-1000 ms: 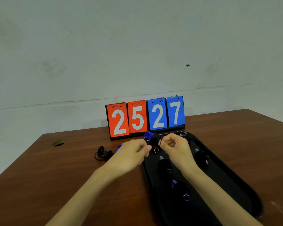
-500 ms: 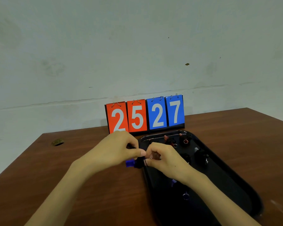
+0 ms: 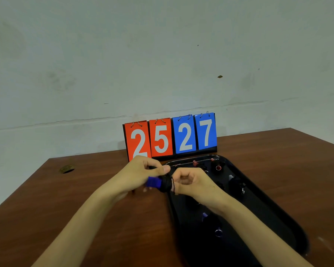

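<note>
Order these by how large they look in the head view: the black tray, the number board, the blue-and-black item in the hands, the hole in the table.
1. black tray
2. number board
3. blue-and-black item
4. hole in the table
The item is nearer the camera, so the last two places are unsure.

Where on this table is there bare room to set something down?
Bare wood lies left of the left hand, to the hole, and right of the tray, up to the table edge. Crowded: the tray's far end, with small dark pieces, and where the right hand meets it at the bundle.
</note>
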Tool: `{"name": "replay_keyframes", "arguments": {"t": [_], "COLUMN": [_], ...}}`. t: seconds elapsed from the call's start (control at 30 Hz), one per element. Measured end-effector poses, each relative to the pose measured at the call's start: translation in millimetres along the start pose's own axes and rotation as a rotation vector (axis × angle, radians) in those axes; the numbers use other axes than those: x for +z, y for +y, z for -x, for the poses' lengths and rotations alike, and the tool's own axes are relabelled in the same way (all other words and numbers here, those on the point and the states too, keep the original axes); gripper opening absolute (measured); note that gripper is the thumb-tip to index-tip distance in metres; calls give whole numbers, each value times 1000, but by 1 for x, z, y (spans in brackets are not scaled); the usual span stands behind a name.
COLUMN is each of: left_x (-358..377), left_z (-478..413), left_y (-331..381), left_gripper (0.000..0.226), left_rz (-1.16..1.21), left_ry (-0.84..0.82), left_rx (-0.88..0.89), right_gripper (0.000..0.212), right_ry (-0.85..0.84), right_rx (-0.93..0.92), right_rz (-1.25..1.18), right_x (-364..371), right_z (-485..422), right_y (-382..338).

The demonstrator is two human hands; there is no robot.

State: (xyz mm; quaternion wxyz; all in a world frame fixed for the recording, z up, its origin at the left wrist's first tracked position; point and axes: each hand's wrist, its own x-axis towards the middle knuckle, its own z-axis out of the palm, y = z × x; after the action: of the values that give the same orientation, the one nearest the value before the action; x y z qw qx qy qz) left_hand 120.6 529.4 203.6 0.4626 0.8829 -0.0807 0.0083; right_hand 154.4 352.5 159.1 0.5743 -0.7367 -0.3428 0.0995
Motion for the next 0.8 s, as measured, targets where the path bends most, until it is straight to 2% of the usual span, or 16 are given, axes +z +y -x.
{"name": "replay_keyframes", "arguments": {"t": [0.1,0.23,0.37,0.47,0.57,0.63,0.8], "left_x": [3,6,12,15,14,18,36], "left_z": [-1,1,2,3,3,2,3], "left_y": [4,9,14,17,14,12,8], "left_gripper": [23,18,10,10,28,33,16], "left_rz": [86,259,480,585,493,412,62], "left_ry": [64,64,157,163,151,189,542], "left_rx": [-38,-76,-34,-7,10,32,210], "right_gripper": [18,11,11,14,6,8,6], "right_ry": [24,46,90,114,151,180,177], "right_rx": [29,72,112,126,176,229,373], "right_rz": [-140,-376,-598,-746,-813,-861,-1066], "right_x": [1,-1,-4,-7,-10,-10,0], "right_z": [1,2,-2,-4,-5,-6,-5], "right_y": [-2,-1,3,4,5,6,-1]}}
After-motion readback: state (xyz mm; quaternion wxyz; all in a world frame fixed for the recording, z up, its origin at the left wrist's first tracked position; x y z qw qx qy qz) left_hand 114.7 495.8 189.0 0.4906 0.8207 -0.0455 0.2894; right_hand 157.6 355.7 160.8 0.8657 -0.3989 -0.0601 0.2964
